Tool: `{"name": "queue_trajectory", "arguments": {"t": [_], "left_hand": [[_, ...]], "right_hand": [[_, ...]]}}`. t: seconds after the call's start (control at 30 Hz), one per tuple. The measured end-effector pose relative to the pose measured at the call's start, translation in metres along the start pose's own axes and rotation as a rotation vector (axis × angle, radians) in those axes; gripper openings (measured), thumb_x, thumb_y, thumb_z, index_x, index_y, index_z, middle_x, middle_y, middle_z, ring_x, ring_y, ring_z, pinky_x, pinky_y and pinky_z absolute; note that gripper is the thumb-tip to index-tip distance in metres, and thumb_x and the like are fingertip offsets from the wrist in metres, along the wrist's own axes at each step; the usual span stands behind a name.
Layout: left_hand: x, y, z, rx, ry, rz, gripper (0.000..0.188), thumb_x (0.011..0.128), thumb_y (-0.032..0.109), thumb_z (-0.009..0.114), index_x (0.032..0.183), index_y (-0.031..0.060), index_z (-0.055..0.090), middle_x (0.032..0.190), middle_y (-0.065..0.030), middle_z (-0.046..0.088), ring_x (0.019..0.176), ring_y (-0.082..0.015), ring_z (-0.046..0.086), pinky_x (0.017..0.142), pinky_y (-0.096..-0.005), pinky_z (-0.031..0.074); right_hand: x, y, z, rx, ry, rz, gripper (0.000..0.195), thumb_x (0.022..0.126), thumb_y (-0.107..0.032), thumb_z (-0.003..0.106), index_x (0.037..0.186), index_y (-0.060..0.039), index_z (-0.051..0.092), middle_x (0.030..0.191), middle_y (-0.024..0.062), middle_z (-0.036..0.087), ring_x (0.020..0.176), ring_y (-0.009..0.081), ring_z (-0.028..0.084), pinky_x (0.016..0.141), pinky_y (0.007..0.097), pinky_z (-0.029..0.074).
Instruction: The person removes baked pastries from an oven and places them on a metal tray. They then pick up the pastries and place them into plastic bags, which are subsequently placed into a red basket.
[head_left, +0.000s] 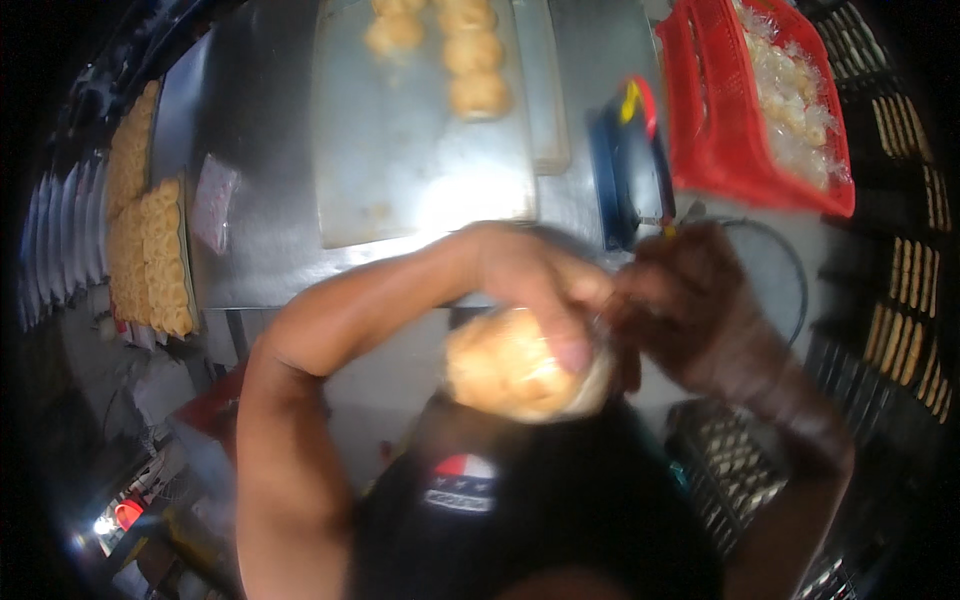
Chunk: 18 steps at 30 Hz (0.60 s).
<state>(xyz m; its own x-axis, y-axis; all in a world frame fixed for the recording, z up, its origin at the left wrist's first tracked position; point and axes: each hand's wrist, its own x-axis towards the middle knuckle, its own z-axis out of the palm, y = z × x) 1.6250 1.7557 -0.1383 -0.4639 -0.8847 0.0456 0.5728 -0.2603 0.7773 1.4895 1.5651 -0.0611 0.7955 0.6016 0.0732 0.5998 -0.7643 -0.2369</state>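
Observation:
My left hand (536, 277) grips a clear plastic bag of golden bread buns (510, 367) in front of my chest, with the thumb across its near side. At the bag's gathered end, my right hand (675, 300) has its fingers bunched on the plastic; motion blur hides the exact grip. Just beyond the right hand stands a blue bench device (619, 180) with a red and yellow part on top, seemingly a sealer. Farther forward, several loose buns (476, 60) lie in rows on a metal baking tray (420, 165).
A red plastic crate (720, 120) at the right holds bagged buns (795, 105). Trays of buns (150, 262) stand at the left, beside a small printed packet (215, 202) on the steel table (255, 135). Racks of long baked pieces (896, 345) line the far right.

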Motion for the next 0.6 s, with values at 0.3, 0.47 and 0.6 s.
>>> {"name": "queue_trajectory", "arguments": {"t": [0.3, 0.47, 0.6], "left_hand": [[0.057, 0.021, -0.001, 1.377, 0.696, -0.629, 0.059, 0.075, 0.033, 0.078, 0.117, -0.0063, 0.065, 0.109, -0.0223, 0.068, 0.107, -0.0374, 0.067, 0.088, -0.0495, 0.057], [0.072, 0.023, -0.011, 1.418, 0.807, -0.714, 0.063, 0.075, 0.036, 0.079, 0.119, -0.0063, 0.064, 0.117, -0.021, 0.067, 0.111, -0.0371, 0.065, 0.091, -0.0521, 0.055], [0.082, 0.007, -0.02, 1.437, 0.855, -0.816, 0.068, 0.075, 0.039, 0.08, 0.124, -0.0043, 0.063, 0.123, -0.0192, 0.064, 0.118, -0.0354, 0.061, 0.093, -0.0536, 0.053]], "right_hand": [[-0.039, 0.09, 0.052, 0.475, 0.062, 0.289, 0.011, 0.092, -0.01, 0.072, 0.089, -0.0007, 0.066, 0.08, 0.0112, 0.065, 0.068, 0.026, 0.064, 0.064, 0.0366, 0.052], [-0.044, 0.121, 0.061, 0.72, -0.011, 0.392, 0.021, 0.101, -0.017, 0.065, 0.095, 0.0027, 0.066, 0.083, 0.0141, 0.064, 0.075, 0.024, 0.065, 0.071, 0.0375, 0.051], [-0.053, 0.134, 0.097, 0.881, -0.05, 0.488, 0.022, 0.103, -0.019, 0.062, 0.101, 0.0024, 0.067, 0.087, 0.0155, 0.067, 0.079, 0.0204, 0.065, 0.074, 0.0383, 0.052]]}}
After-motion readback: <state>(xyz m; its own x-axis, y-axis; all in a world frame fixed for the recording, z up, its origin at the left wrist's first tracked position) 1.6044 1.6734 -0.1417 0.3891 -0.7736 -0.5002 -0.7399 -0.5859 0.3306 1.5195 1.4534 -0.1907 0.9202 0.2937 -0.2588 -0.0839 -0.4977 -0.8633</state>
